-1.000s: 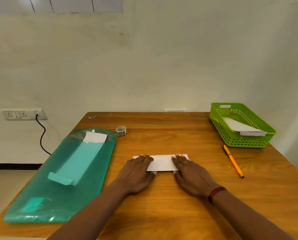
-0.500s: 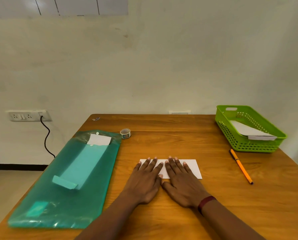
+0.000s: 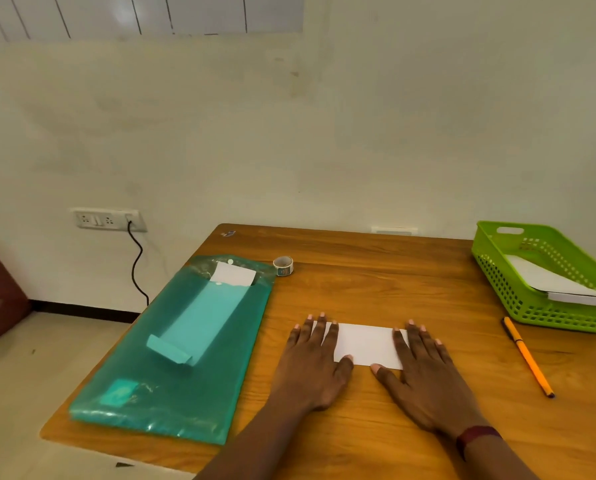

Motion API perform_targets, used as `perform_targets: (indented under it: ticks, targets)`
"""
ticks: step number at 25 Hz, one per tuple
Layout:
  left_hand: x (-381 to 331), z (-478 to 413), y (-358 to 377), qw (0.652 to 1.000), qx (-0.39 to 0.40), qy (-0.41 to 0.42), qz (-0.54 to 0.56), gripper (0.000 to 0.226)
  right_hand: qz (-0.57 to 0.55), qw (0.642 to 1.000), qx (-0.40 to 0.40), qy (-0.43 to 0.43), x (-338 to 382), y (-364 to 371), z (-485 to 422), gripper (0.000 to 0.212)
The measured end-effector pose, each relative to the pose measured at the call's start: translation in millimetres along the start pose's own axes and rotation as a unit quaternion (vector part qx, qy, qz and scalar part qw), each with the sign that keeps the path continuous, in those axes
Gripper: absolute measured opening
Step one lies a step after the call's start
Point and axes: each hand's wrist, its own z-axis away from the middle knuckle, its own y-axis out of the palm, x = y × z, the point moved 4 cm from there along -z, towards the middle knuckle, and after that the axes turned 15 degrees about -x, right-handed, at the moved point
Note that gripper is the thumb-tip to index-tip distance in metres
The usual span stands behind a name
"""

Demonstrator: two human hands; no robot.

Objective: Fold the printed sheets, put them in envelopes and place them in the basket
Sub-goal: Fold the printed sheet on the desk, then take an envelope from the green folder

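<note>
Fingers [image 3: 320, 330] of both hands lie straight and a little spread, pressing flat and gripping nothing. The left hand [image 3: 310, 362] covers the nine o'clock end of the folded sheet [image 3: 365, 344] and the right hand [image 3: 424, 372] its three o'clock end, so the middle is bare. Both thumbs sit at its near edge.

The folded sheet lies flat on the table [image 3: 358, 278], directly ahead of the person. From it, the teal pouch [image 3: 185, 375] with an open-flapped envelope [image 3: 203, 323] inside lies at nine o'clock. The tape roll [image 3: 283, 265] is at eleven, the pen [image 3: 528, 358] at three, and the basket [image 3: 531, 313], already holding white envelopes [image 3: 549, 282], at two.

The paper is probably light, thin and limp, and its layers would likely spring open once the pressure lifts. It should also slide easily on the smooth wood. I judge the best hold to be a pinch on one short end, thumb beneath, across all layers near the creased long edge. A corner may need lifting with a fingertip first, since it lies flush with the table.
</note>
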Motion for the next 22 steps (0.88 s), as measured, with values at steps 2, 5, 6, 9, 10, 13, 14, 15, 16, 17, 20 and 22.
perform_targets:
  ticks: [2, 5, 6, 9, 10, 13, 14, 15, 16, 17, 20, 22]
  targets:
    - [1, 1, -5, 0.999, -0.011, -0.017, 0.028, 0.072, -0.012, 1.000, -0.011, 0.011, -2, -2, 0, 0.099]
    - [11, 1, -21, 0.994, -0.026, -0.053, 0.092, 0.064, -0.029, 0.997, -0.064, 0.012, 1, -10, 4, 0.100]
    - [17, 2, -31, 0.991, -0.036, -0.063, 0.113, 0.062, -0.034, 0.995, -0.095, -0.001, 4, -15, 7, 0.095]
    - [44, 5, -69, 0.981, -0.099, -0.082, 0.144, 0.057, -0.088, 0.973, -0.206, -0.052, 11, -28, 14, 0.062]
    - [59, 8, -83, 0.977, -0.122, -0.097, 0.146, 0.055, -0.109, 0.965, -0.229, -0.062, 19, -32, 13, 0.053]
    - [121, 21, -110, 0.961, -0.189, -0.150, 0.133, 0.049, -0.144, 0.958, -0.233, -0.084, 59, -38, -1, 0.031]
    - [145, 26, -117, 0.954, -0.215, -0.169, 0.120, 0.047, -0.158, 0.957, -0.226, -0.096, 75, -38, -11, 0.026]
    - [170, 33, -122, 0.945, -0.243, -0.193, 0.108, 0.043, -0.172, 0.956, -0.210, -0.110, 91, -39, -22, 0.025]
    - [193, 40, -126, 0.932, -0.267, -0.221, 0.102, 0.040, -0.186, 0.954, -0.195, -0.127, 107, -40, -34, 0.026]
    - [216, 48, -129, 0.920, -0.283, -0.253, 0.097, 0.037, -0.199, 0.951, -0.184, -0.150, 123, -41, -47, 0.027]
    - [262, 68, -128, 0.892, -0.293, -0.331, 0.092, 0.032, -0.223, 0.943, -0.134, -0.207, 168, -40, -89, 0.033]
    - [277, 73, -121, 0.871, -0.297, -0.371, 0.123, 0.032, -0.226, 0.944, -0.091, -0.221, 193, -30, -114, 0.035]
